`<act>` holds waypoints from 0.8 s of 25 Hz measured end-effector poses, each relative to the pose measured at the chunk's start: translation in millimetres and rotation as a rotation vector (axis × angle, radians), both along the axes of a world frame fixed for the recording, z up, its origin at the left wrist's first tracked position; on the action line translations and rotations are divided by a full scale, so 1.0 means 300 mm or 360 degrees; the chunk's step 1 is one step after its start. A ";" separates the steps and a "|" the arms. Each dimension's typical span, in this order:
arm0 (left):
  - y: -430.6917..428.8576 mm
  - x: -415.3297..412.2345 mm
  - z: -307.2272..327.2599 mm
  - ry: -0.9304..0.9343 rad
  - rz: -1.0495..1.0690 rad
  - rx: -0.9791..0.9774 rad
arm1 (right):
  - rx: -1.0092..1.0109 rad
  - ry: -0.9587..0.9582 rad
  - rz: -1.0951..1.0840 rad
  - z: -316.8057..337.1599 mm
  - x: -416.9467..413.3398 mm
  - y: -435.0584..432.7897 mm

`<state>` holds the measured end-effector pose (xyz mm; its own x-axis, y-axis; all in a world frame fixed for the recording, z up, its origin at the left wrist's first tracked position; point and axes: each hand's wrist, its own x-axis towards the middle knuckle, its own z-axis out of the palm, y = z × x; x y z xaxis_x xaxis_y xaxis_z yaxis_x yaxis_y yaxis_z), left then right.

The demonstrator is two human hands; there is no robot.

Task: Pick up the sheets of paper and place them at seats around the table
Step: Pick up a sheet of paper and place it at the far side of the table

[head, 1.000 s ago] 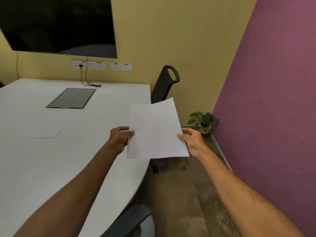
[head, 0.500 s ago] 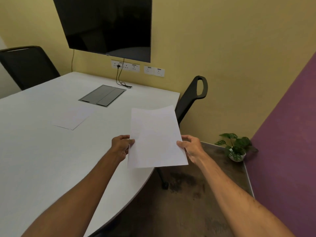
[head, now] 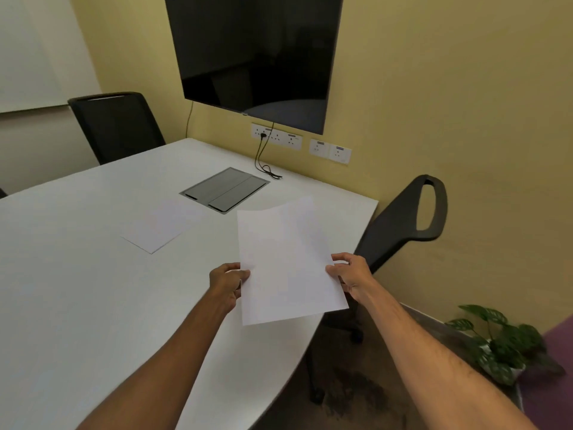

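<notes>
I hold a white sheet of paper [head: 286,262] in the air over the right end of the white table [head: 77,274]. My left hand [head: 228,283] pinches its left edge and my right hand [head: 350,276] pinches its right edge. A second white sheet [head: 158,228] lies flat on the table, to the left of the held one and just in front of the grey cable hatch [head: 224,189].
A black chair [head: 400,225] stands tucked at the table's right end, another black chair [head: 116,125] at the far left side. A dark wall screen [head: 257,54] hangs above sockets and a black cable [head: 263,159]. A potted plant [head: 499,346] sits on the floor at right.
My view has swung left: the screen, the far-left chair and the flat sheet have come further into view. Both hands keep their hold on the sheet, now more over the table.
</notes>
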<state>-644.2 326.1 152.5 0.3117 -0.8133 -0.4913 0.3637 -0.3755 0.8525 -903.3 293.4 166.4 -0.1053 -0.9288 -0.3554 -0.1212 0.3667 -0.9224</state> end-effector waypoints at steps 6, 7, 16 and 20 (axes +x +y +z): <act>-0.231 -0.040 -0.061 0.0031 0.0262 0.0071 | 0.0000 0.0152 0.0255 -0.008 0.020 -0.391; -0.266 -0.050 -0.069 0.0036 0.0327 0.0076 | -0.0020 0.0190 0.0293 -0.009 0.028 -0.455; -0.524 -0.144 -0.138 0.0110 0.0763 0.0145 | -0.0005 0.0412 0.0780 -0.025 0.064 -0.924; -0.652 -0.170 -0.189 0.0097 0.0819 0.0195 | 0.0059 0.0439 0.0889 -0.037 0.048 -1.065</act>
<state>-695.1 130.4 95.8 0.6232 -0.4981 -0.6029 0.5749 -0.2310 0.7850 -888.9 -26.2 155.3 0.3001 -0.8577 -0.4174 -0.5361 0.2103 -0.8176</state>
